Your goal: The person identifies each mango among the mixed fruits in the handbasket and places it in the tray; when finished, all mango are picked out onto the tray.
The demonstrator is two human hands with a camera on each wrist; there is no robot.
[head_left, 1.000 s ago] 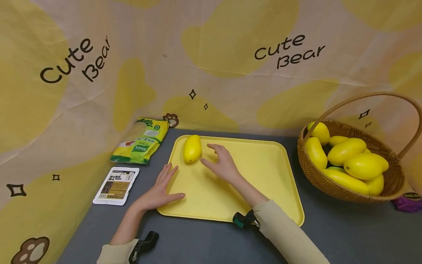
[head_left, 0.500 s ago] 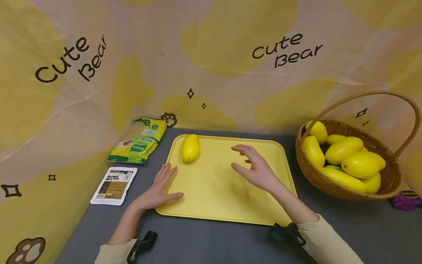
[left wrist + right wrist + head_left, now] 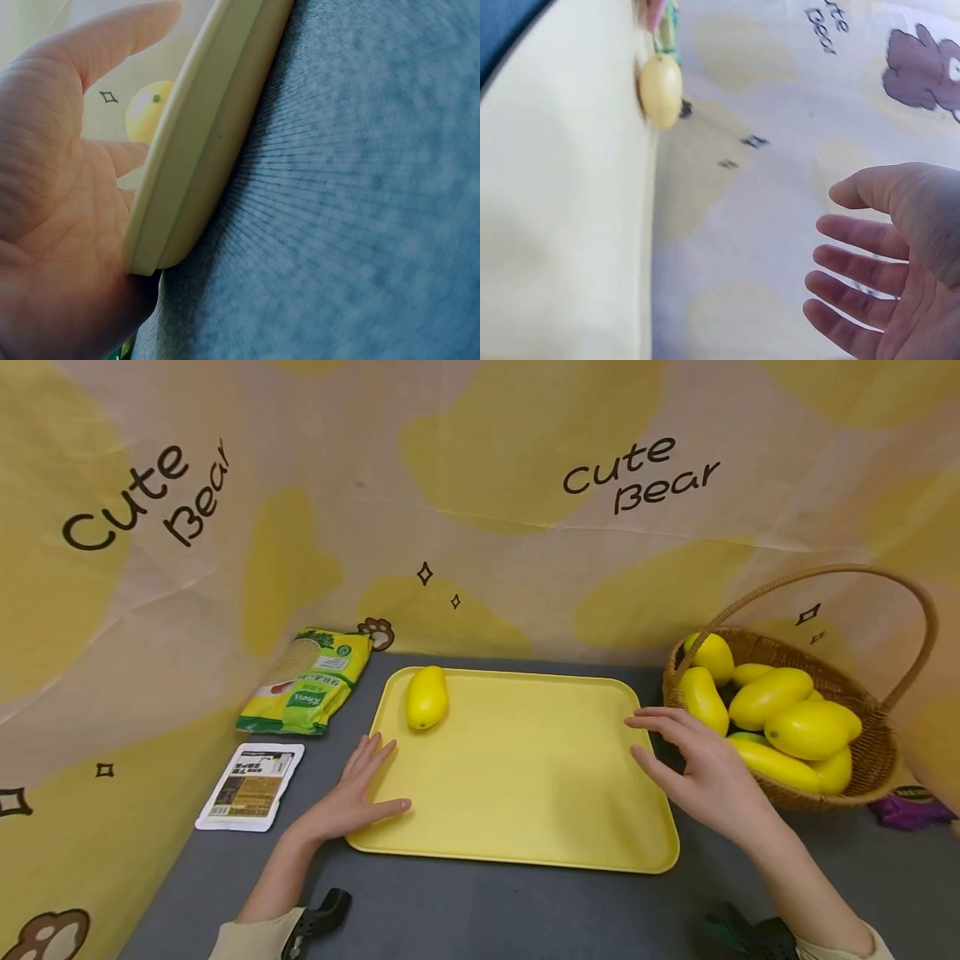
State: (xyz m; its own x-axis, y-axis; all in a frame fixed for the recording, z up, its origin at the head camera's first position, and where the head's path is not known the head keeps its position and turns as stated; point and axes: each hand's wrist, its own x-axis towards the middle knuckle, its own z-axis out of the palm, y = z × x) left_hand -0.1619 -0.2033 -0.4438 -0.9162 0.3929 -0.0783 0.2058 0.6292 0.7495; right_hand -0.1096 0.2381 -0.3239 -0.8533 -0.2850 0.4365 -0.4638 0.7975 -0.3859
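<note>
Right hand [image 3: 712, 777] hangs at 3 o'clock of the yellow tray [image 3: 510, 777], just beside the wicker basket [image 3: 873, 753]; fingers loosely bent, thumb apart, nothing held. Left hand [image 3: 341, 802] rests at the tray's 9 o'clock edge, fingers fairly straight, thumb well apart, no grip. One yellow fruit [image 3: 427, 697] lies on the tray at 10 o'clock, neither hand touching it; other yellow fruits [image 3: 813, 729] sit piled in the basket. Looks like an empty-handed reach, basket side. Next grasp probably calls for thumb and fingers round a single fruit, neighbours undisturbed.
</note>
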